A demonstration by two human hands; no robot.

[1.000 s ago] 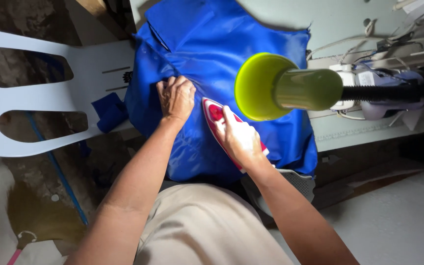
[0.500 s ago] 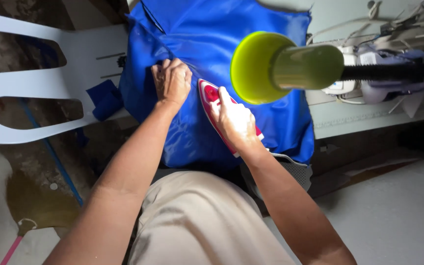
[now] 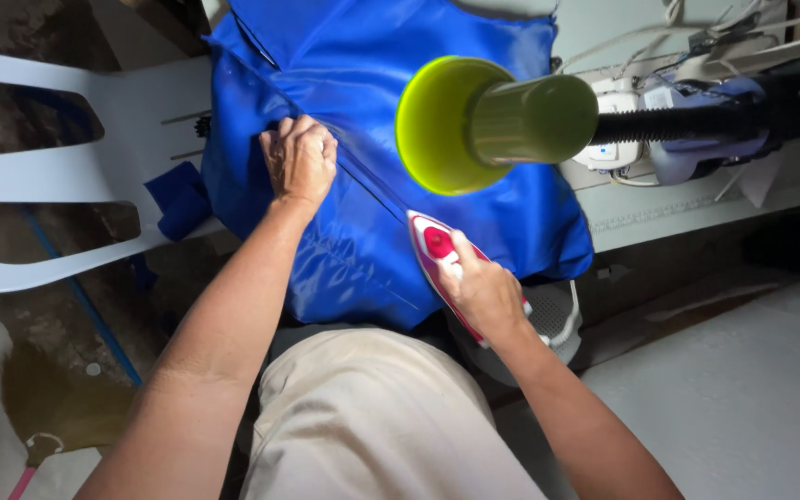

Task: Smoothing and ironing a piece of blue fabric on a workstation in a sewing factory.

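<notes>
A shiny blue fabric (image 3: 372, 111) lies spread over a table and hangs down its near edge. My left hand (image 3: 300, 157) presses on the cloth beside a diagonal fold, fingers curled. My right hand (image 3: 481, 289) grips the handle of a red and white clothes iron (image 3: 435, 244), whose tip points up-left along the fold, near the lower part of the cloth.
A yellow-green lamp shade (image 3: 474, 120) on a black flexible arm (image 3: 696, 125) hangs over the cloth's right side. A white plastic chair (image 3: 76, 176) stands at the left. White devices and cables (image 3: 622, 139) lie on the table at the right. My beige-clad lap (image 3: 372, 426) is below.
My right hand has drawn the iron down and toward me along the fold. My left hand stays pressed on the cloth.
</notes>
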